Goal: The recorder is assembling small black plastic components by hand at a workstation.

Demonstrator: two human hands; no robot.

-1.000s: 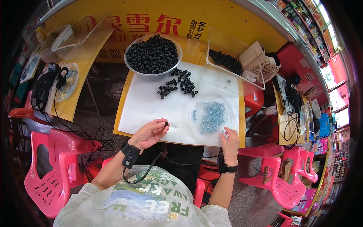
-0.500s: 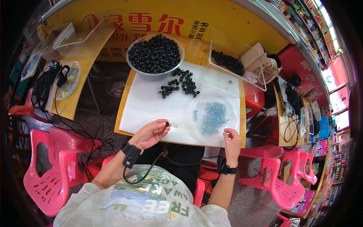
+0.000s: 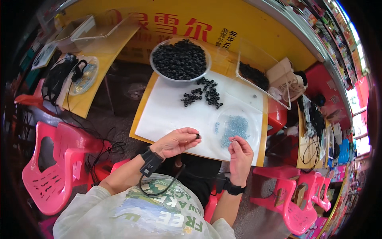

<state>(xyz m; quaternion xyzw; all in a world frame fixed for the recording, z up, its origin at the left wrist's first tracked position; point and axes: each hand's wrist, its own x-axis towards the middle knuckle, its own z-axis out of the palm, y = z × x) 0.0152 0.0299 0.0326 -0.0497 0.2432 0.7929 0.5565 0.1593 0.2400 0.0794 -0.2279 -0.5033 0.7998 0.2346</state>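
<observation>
My left hand (image 3: 179,142) is closed in a pinch on a black barrel-shaped bead (image 3: 198,136), above the near edge of the white sheet (image 3: 159,111). My right hand (image 3: 240,153) pinches something tiny and pale at its fingertips, too small to make out. It hovers over the near part of a clear round plate (image 3: 256,137), where many small light-blue beads (image 3: 237,125) are spread. Loose black beads (image 3: 213,95) lie in a cluster on the sheet. Behind them stands a clear bowl (image 3: 181,81) heaped with more black beads (image 3: 181,59).
A clear bin (image 3: 264,93) with dark beads stands at the table's far right, beside a cloth bag (image 3: 284,75). Pink chairs (image 3: 51,167) flank me on both sides. Side tables hold black cables (image 3: 59,79); cords hang to the floor on the left.
The whole view has shifted, so the table appears farther right and slightly lower. My right hand has moved left over the plate, closer to my left hand. Both pinches remain closed.
</observation>
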